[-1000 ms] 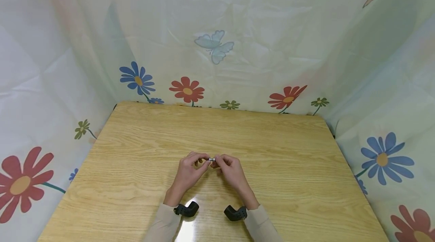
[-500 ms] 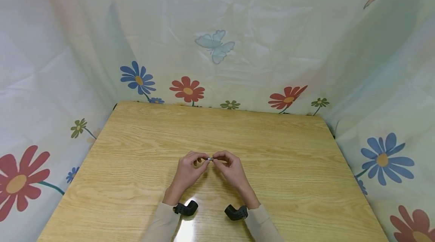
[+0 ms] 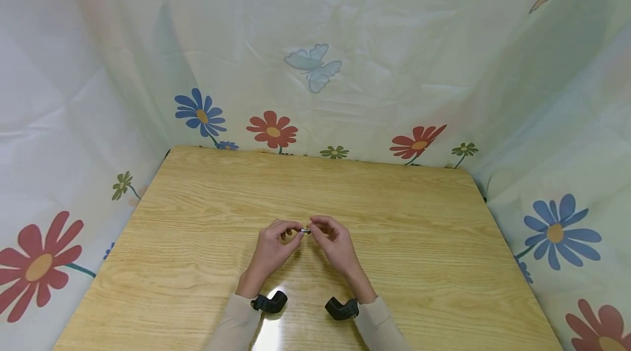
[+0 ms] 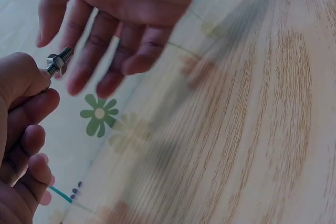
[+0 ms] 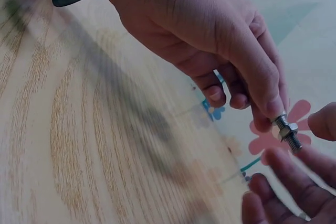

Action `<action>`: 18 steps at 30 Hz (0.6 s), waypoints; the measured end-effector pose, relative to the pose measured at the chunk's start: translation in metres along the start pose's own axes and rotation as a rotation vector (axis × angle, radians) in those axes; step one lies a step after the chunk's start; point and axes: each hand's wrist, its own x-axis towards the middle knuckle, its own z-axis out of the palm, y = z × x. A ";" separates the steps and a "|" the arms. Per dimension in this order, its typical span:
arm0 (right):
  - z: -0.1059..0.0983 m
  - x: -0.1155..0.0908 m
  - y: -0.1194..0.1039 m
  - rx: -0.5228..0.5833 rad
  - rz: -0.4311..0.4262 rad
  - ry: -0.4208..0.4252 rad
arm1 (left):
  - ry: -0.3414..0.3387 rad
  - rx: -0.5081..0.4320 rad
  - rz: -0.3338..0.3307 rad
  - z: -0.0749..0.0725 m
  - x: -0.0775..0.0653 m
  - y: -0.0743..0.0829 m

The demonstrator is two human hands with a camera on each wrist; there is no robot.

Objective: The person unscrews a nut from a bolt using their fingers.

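Note:
A small metal bolt (image 3: 305,230) lies between my two hands above the table. My left hand (image 3: 277,246) pinches one end of it between thumb and index finger, hiding that end. In the left wrist view, a hex nut (image 4: 55,64) sits partway along the thread, and bare thread sticks out beyond it. My right hand (image 3: 337,242) is spread around the free end, thumb and index finger apart. In the right wrist view, the right index fingertip (image 5: 307,156) is right at the tip of the bolt, while the thumb stands off to the side of the nut.
The wood-grain table (image 3: 394,214) extends to all sides of the hands. A curtain (image 3: 374,55) printed with flowers and butterflies hangs behind it and along both sides. Black wrist cameras are strapped over both beige sleeves (image 3: 236,318).
The right thumb and index finger, earlier closed near the bolt's free end, have parted and the index finger has lifted. The left hand keeps its pinch and has barely shifted.

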 end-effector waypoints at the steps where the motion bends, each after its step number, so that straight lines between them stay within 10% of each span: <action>1: 0.000 0.000 0.000 -0.015 0.024 0.004 | 0.001 0.001 0.003 0.000 0.000 0.000; 18: 0.000 0.000 0.002 -0.066 0.115 -0.003 | -0.037 -0.039 -0.022 -0.001 0.000 0.000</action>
